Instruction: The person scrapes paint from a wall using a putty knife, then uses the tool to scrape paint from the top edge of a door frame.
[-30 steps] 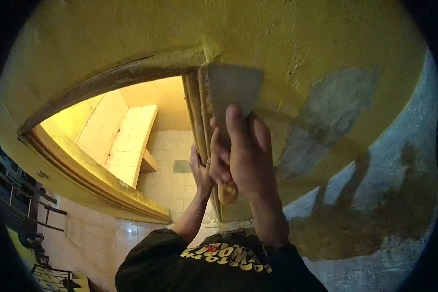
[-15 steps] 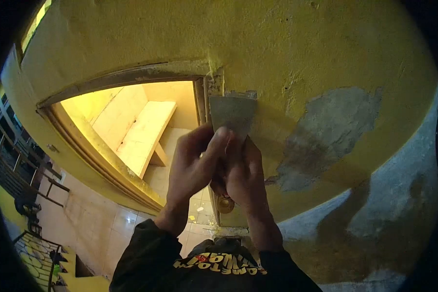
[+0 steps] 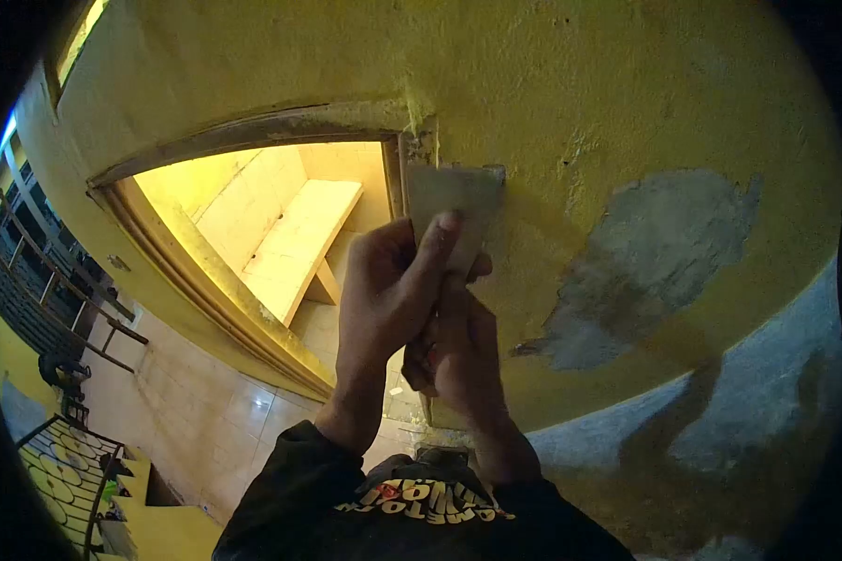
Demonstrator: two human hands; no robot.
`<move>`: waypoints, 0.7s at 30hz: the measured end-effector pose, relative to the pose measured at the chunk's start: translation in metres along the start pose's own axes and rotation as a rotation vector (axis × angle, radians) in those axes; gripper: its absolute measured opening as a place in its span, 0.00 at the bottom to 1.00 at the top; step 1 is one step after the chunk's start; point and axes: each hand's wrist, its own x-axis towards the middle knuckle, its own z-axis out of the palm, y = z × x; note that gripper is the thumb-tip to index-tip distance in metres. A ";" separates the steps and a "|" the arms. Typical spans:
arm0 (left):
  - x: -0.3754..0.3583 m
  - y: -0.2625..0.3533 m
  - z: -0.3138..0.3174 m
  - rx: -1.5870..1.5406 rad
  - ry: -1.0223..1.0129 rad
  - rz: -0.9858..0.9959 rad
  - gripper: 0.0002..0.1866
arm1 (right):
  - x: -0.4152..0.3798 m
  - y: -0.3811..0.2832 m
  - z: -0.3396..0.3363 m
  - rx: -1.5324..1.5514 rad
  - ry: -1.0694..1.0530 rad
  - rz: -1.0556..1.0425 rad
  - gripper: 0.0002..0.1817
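A flat grey scraper blade (image 3: 482, 201) lies against the yellow wall (image 3: 524, 84), just right of the door frame's upper corner. My left hand (image 3: 384, 290) is closed round the scraper, its thumb stretched up over the blade. Just below and to the right, my right hand (image 3: 463, 351) has its fingers wrapped round the lower part of the tool, which they hide. A rough grey patch (image 3: 655, 252) of bare wall shows to the right of both hands.
A doorway with a worn frame (image 3: 243, 131) opens at the left onto a lit room with a pale bench (image 3: 299, 243). Tiled floor (image 3: 192, 383) runs below it. Metal railings (image 3: 66, 477) stand at the lower left. The lower wall (image 3: 757, 402) is grey.
The view has shifted slightly, so the doorway and wall patch sit further right. My left thumb reaches higher on the blade, and my right hand sits a little lower relative to it.
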 end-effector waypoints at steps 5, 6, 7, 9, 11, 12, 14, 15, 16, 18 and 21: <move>-0.003 0.000 0.007 -0.017 0.051 -0.008 0.21 | -0.002 -0.005 0.002 -0.154 0.044 -0.002 0.22; -0.003 -0.002 0.008 -0.008 0.077 -0.007 0.20 | 0.001 -0.002 0.002 -0.155 0.053 -0.003 0.22; -0.005 -0.005 0.008 0.004 0.106 -0.017 0.20 | 0.004 0.004 0.003 -0.156 0.055 -0.071 0.22; -0.005 -0.002 0.009 -0.025 0.110 0.017 0.19 | 0.004 0.007 0.001 -0.152 0.066 -0.127 0.22; -0.006 -0.002 0.012 -0.010 0.129 0.025 0.19 | 0.001 -0.002 -0.004 -0.073 -0.043 0.044 0.22; -0.005 0.000 0.011 -0.014 0.126 0.023 0.19 | 0.001 -0.001 -0.005 -0.076 -0.039 0.045 0.22; -0.002 0.006 0.004 -0.072 0.078 0.037 0.18 | 0.000 0.004 -0.003 -0.108 0.005 -0.009 0.22; -0.002 0.005 0.004 -0.074 0.078 0.043 0.18 | 0.002 0.005 -0.002 -0.130 0.016 -0.042 0.22; -0.003 0.002 0.005 -0.058 0.079 0.033 0.18 | 0.004 0.005 0.000 -0.154 0.023 -0.073 0.22; 0.002 -0.003 -0.001 -0.062 0.009 0.017 0.20 | 0.007 0.001 0.004 -0.188 0.027 -0.115 0.22; 0.001 0.001 0.001 -0.076 0.027 0.006 0.20 | 0.004 -0.006 0.007 -0.179 0.036 -0.106 0.22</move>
